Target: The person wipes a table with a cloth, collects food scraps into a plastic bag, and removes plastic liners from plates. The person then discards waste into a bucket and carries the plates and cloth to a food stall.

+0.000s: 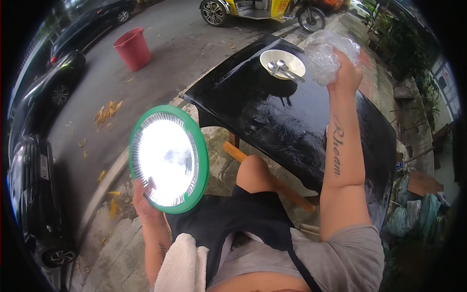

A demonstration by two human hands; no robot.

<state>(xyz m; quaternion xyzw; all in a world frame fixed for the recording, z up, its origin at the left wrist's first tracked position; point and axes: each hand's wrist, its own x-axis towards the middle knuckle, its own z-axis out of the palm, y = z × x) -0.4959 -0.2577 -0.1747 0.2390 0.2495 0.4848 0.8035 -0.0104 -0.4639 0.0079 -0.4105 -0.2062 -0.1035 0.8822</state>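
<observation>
My left hand [144, 202] grips the lower left edge of a round green-rimmed tray [202, 164]. Its inner face is silvery with a fluted border, and strong glare washes out the middle. Up at the right, over the far side of a table with a glossy black cover [233, 84], my right hand [346, 69] clutches crumpled transparent plastic [321, 60], which looks like bags. Left of that plastic, a cream bowl [270, 58] sits on the table. Metal spoons and other cutlery [282, 68] lean in it, some handles over its rim.
A red plastic bucket [133, 51] stands on the road. Beyond the table is a yellow tricycle [251, 9]; dark parked cars [40, 175] line the left. A wooden bar [292, 191] runs under the table's near edge. Filled sacks [414, 215] lie at right. A towel [180, 262] hangs before me.
</observation>
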